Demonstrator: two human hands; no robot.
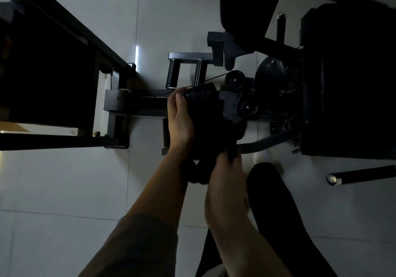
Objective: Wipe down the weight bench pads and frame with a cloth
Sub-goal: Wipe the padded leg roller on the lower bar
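A dark cloth (pixel 209 124) hangs bunched between both of my hands, over the grey metal frame (pixel 137 103) of the weight bench. My left hand (pixel 180 120) grips the cloth's upper part, thumb curled against it. My right hand (pixel 227 169) pinches the lower end of the cloth. A black bench pad (pixel 244 4) shows at the top, and a larger black pad (pixel 351 79) fills the right side. The scene is dim, and the cloth's edges blend into the frame behind it.
Black pulley wheels (pixel 234 80) and a thin cable sit on the frame just right of the cloth. A chrome-tipped bar (pixel 362 175) sticks out at the lower right. A dark rack or table frame (pixel 64 41) stands on the left. White tiled floor (pixel 64 180) lies below; my dark trouser leg (pixel 278 212) is at the bottom.
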